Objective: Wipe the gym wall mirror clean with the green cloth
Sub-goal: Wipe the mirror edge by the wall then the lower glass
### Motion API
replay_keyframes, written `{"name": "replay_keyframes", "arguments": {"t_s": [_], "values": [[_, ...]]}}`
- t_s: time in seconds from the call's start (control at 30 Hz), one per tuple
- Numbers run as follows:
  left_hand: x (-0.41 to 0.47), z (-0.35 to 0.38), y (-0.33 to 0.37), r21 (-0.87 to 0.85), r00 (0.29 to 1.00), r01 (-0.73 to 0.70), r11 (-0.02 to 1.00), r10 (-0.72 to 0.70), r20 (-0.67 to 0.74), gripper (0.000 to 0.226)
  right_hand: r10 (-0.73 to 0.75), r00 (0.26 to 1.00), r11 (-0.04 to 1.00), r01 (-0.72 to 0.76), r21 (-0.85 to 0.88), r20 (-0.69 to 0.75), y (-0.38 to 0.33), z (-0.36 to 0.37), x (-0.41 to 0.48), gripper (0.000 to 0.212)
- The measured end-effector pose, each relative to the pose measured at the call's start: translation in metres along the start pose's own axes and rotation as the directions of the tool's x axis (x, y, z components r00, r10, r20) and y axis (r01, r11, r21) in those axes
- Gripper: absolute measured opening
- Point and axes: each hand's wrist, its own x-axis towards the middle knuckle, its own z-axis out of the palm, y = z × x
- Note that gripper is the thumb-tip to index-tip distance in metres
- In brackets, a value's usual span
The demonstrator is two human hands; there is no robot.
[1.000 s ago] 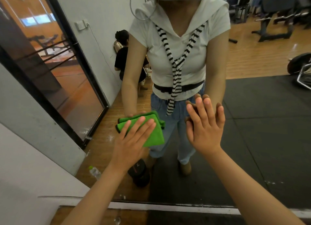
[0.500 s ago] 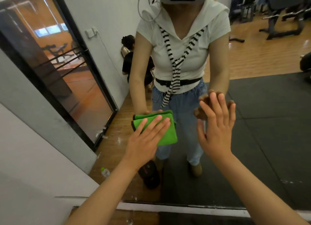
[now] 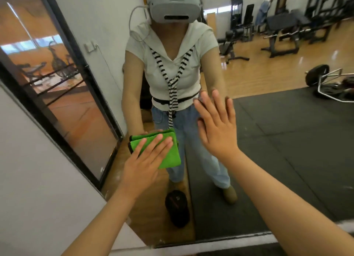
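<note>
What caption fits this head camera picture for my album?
Left hand presses a folded green cloth against the gym wall mirror, right hand open beside it.

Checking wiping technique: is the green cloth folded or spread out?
Folded: the green cloth is a compact, thick rectangular pad, no loose sheet, pressed under the left hand against the mirror.

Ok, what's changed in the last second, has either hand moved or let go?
Little. The right hand rose a bit along the mirror, its fingertips now at the reflection's belt rather than below it. The left hand and cloth shifted only slightly, if at all; mostly the view tilted up. Unchanged: left hand flat on the folded cloth against the glass, right hand open, no change of grip.
</note>
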Motion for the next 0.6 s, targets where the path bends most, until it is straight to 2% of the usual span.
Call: {"name": "replay_keyframes", "arguments": {"t_s": [0.1,0.23,0.33,0.43,0.47,0.53,0.6], "values": [[-0.034,0.004,-0.018,-0.058,0.999,0.053,0.997,-0.053,0.001,0.074,-0.039,0.999,0.992,0.038,-0.116,-0.008,0.003,0.011,-0.005,0.053],[-0.037,0.006,-0.006,-0.177,0.989,0.143,0.974,-0.149,-0.017,0.068,-0.099,0.995,0.983,0.099,-0.155,0.007,0.006,0.013,-0.006,0.060],[-0.033,0.007,0.013,-0.252,0.967,0.253,0.934,-0.252,0.036,0.072,-0.129,0.992,0.978,0.129,-0.167,0.010,0.009,0.014,-0.007,0.062],[-0.027,0.009,0.036,-0.248,0.949,0.316,0.916,-0.303,0.089,0.077,-0.136,0.991,0.977,0.132,-0.166,-0.011,0.011,0.017,-0.007,0.058],[-0.023,0.010,0.044,-0.235,0.961,0.275,0.932,-0.259,0.098,0.078,-0.138,0.990,0.978,0.134,-0.161,-0.012,0.011,0.018,-0.007,0.057],[-0.017,0.011,0.061,-0.206,0.993,0.069,0.976,-0.048,0.107,0.075,-0.147,0.989,0.977,0.143,-0.156,-0.014,0.011,0.018,-0.007,0.058],[-0.015,0.014,0.065,-0.154,0.989,-0.077,0.985,0.096,0.115,0.071,-0.153,0.988,0.976,0.148,-0.160,-0.021,0.012,0.018,-0.008,0.061]]}}
